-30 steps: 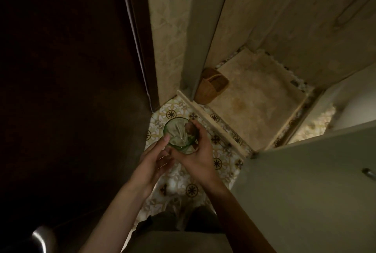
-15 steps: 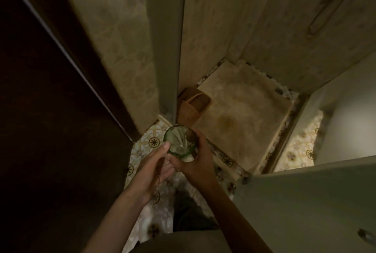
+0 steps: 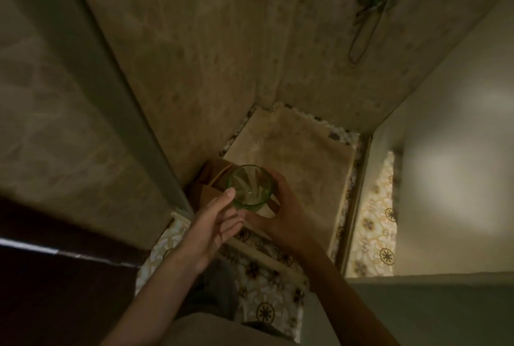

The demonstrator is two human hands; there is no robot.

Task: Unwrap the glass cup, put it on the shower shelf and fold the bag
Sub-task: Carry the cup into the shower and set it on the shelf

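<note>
Dim shower stall ahead: right hand [image 3: 281, 210] has its grip around the green glass cup [image 3: 249, 188], paper inside, above the brown bag [image 3: 212, 183] at ten o'clock, left hand [image 3: 214, 223] loose beside it; next, clearing that paper.

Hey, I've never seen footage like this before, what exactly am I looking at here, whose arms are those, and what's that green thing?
There is no machine here. A person wears a camera on the head, so the one picture looks down past their own arms into a dim shower stall. The right hand grips a green glass cup from the side; pale wrapping paper seems to sit inside it. The left hand is open, one fingertip touching the cup's rim. Below the cup, a brown paper bag stands on the shower floor in the corner. A shower fitting hangs on the wall above. No shelf is visible.
</note>
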